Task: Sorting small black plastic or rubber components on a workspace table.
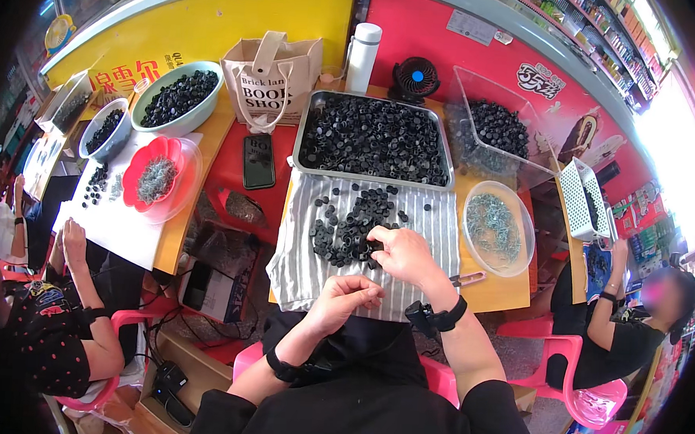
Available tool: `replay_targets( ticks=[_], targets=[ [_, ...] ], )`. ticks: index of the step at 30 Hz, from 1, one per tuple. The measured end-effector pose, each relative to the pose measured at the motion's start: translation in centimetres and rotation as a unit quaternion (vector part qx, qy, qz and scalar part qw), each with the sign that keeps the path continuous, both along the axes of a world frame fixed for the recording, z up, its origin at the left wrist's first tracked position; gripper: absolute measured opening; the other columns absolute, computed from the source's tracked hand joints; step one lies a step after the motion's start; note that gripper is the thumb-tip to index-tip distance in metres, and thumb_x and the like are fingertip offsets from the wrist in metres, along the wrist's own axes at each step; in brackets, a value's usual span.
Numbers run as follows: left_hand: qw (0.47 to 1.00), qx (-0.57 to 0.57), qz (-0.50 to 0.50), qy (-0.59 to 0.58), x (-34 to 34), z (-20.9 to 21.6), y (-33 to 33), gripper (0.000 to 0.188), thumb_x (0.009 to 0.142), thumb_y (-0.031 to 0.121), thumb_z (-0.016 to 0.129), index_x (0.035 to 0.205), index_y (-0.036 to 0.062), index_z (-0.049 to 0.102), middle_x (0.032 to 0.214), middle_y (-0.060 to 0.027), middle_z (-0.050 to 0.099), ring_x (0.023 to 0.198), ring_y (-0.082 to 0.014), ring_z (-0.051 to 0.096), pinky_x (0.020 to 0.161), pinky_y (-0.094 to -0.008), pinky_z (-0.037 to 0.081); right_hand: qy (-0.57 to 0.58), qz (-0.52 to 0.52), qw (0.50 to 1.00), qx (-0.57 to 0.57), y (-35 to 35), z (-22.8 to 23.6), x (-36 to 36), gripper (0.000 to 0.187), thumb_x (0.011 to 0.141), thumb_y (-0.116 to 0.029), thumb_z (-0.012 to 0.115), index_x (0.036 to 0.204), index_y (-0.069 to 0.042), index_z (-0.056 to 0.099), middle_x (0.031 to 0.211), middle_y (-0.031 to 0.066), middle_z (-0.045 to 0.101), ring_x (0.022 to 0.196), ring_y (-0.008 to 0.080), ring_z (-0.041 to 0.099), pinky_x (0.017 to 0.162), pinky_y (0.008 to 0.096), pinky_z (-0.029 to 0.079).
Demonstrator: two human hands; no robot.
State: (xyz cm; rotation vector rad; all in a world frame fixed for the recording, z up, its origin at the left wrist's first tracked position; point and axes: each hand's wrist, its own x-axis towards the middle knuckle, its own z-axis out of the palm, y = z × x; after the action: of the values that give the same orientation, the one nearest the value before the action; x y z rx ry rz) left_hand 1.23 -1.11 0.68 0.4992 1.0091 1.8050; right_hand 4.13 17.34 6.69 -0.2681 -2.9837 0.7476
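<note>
Nearest the desk's (508,295) near edge, the left hand (343,302) is over the cloth, thumb and fingertips pressed together; whether a part sits between them cannot be told. Just beyond it, the right hand (407,255) reaches in from the right, fingers bent down at the near right margin of the loose heap of black parts (351,231). Its fingertips are partly hidden, so whether its grip is spread or pinching a part cannot be confirmed.

The heap lies on a striped cloth (433,237) that overhangs the near edge, with a few parts strayed at its sides. A small tool (468,279) lies right of the cloth, close to the near edge. Farther in, towards the right edge, a round clear tub (527,246) holds fine metallic pieces. Beyond the cloth, a metal tray (373,179) is filled with similar black parts; a clear box at the far right corner holds more.

Progress, as judged: piece-by-piece handling is under way. The heap on the cloth and the tray's stock appear outstanding. Finished parts cannot be distinguished from unworked ones, so the completed quantity is undetermined.
</note>
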Motion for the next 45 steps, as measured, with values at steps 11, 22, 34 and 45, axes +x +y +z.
replay_targets(
  ticks=[11, 22, 34, 45],
  targets=[
    [1.0, -0.004, -0.016, -0.011, -0.7, 0.4, 0.3, 0.019, 0.095, 0.012, 0.058, 0.099, -0.0043, 0.068, 0.085, -0.0077, 0.069, 0.076, -0.0096, 0.06, 0.072, -0.0229, 0.047, -0.04, 0.013, 0.999, -0.029, -0.9, 0.2, -0.4, 0.025, 0.075, -0.022, 0.068, 0.098, -0.012, 0.068, 0.084, 0.014, 0.068, 0.083, 0.0342, 0.065, 0.068, 0.0465, 0.049],
    [0.985, 0.049, -0.001, -0.164, -0.4, 0.2, 0.4, 0.025, 0.099, 0.014, 0.051, 0.112, -0.0036, 0.063, 0.099, -0.0079, 0.067, 0.086, -0.0145, 0.063, 0.075, -0.027, 0.05, 0.176, -0.058, 0.95, -0.251, -4.5, -1.1, 7.2, 0.031, 0.077, -0.001, 0.071, 0.107, -0.005, 0.069, 0.098, 0.0105, 0.058, 0.093, 0.0238, 0.06, 0.078, 0.0324, 0.051],
    [0.968, 0.094, -0.018, -0.232, 0.2, 0.0, 1.2, 0.022, 0.093, 0.006, 0.059, 0.113, -0.0011, 0.064, 0.107, -0.0116, 0.067, 0.09, -0.0175, 0.064, 0.08, -0.0311, 0.049, 0.237, -0.123, 0.911, -0.314, -4.2, -1.9, 8.9, 0.031, 0.078, 0.003, 0.069, 0.108, -0.004, 0.068, 0.1, 0.0086, 0.06, 0.09, 0.0216, 0.061, 0.076, 0.0299, 0.05],
    [0.963, 0.13, -0.03, -0.233, -0.2, -0.5, 2.0, 0.022, 0.086, 0.003, 0.066, 0.108, -0.0009, 0.065, 0.104, -0.0124, 0.068, 0.09, -0.0205, 0.064, 0.078, -0.0282, 0.048, 0.183, -0.228, 0.955, -0.039, 4.5, -4.4, 7.1, 0.012, 0.075, 0.005, 0.066, 0.086, 0.002, 0.063, 0.081, 0.0095, 0.056, 0.071, 0.0203, 0.06, 0.065, 0.0291, 0.048]
  ],
)
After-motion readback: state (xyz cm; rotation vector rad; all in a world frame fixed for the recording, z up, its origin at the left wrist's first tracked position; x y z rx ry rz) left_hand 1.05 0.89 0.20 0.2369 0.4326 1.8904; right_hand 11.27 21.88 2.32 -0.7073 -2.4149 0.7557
